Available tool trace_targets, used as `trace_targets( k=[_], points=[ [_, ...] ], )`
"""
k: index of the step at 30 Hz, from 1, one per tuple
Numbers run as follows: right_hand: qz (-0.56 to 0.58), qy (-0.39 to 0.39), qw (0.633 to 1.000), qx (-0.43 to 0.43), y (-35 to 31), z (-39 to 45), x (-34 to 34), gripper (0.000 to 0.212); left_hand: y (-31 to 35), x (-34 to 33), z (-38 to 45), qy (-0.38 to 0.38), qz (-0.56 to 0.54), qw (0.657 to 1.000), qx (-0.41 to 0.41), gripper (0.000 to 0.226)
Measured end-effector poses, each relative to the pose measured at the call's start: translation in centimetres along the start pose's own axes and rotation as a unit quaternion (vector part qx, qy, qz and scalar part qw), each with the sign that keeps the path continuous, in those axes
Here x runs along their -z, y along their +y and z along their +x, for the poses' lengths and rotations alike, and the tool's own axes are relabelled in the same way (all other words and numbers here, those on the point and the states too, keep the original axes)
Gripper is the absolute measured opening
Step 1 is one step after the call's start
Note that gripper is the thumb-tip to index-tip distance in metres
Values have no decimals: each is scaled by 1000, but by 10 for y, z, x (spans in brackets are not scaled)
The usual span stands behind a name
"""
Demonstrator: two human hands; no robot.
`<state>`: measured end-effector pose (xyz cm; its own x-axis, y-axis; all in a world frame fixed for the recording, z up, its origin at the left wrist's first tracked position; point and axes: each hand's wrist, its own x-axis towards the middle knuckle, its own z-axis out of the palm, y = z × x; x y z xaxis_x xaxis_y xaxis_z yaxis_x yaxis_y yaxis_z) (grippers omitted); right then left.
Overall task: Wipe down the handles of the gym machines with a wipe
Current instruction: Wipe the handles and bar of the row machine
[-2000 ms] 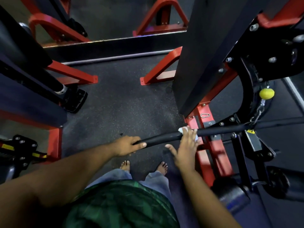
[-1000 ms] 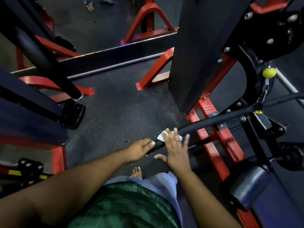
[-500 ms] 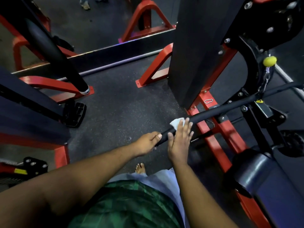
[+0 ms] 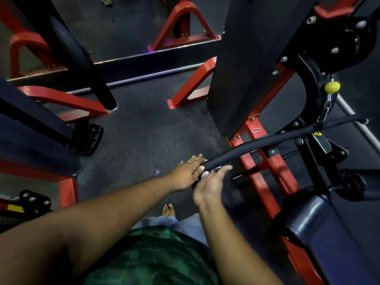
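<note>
A long black foam-covered handle bar [image 4: 267,138] runs from the machine at the right down to its free end at the centre. My left hand [image 4: 186,173] lies at that end, fingers stretched along its far side and thumb against the tip. My right hand [image 4: 209,187] is just below the end, palm turned up, with the bunched white wipe [image 4: 205,174] held in its fingers against the underside of the bar. Most of the wipe is hidden by my fingers.
The red machine frame [image 4: 265,175] and a dark padded seat [image 4: 320,229] lie to the right, with a black upright panel [image 4: 242,68] behind the bar. A yellow ball [image 4: 332,87] hangs on a chain. Another red and black machine [image 4: 51,103] stands on the left. Dark rubber floor [image 4: 144,136] lies between them.
My right hand slid the wipe down the bar to its free end and turned from lying flat on top to cupping it from below. My left hand's fingers straightened at the tip.
</note>
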<state>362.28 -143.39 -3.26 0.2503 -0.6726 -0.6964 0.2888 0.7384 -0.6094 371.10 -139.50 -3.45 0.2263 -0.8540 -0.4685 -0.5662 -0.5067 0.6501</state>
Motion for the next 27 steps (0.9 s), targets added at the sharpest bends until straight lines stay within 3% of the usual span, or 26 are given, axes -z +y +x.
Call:
trace_targets(
  k=[4,9,11,16,19,23,25,27],
  points=[
    [37,-3,999,12,-53,54,3,106,-7,5,2,24,20,999,0,59],
    [-14,-122,990,-75,-3,-6,-4,127,-11,9,3,46,42,998,-23,64],
    [-12,-114,989,-91,-8,-10,-5,132,-13,10,3,40,62,997,-31,66],
    [69,29,997,13,-76,45,-13,101,-9,20,3,29,53,998,-23,62],
    [44,54,997,43,-78,35,-24,58,-5,22,1,27,48,998,-2,54],
    [-14,11,1000,-17,-26,16,-19,64,-7,20,4,38,38,998,19,43],
    [-2,-10,1000,-3,-42,33,-14,65,-8,20,4,38,37,998,20,42],
    [33,25,998,45,-83,59,-16,55,-5,22,4,40,46,998,16,42]
  ],
)
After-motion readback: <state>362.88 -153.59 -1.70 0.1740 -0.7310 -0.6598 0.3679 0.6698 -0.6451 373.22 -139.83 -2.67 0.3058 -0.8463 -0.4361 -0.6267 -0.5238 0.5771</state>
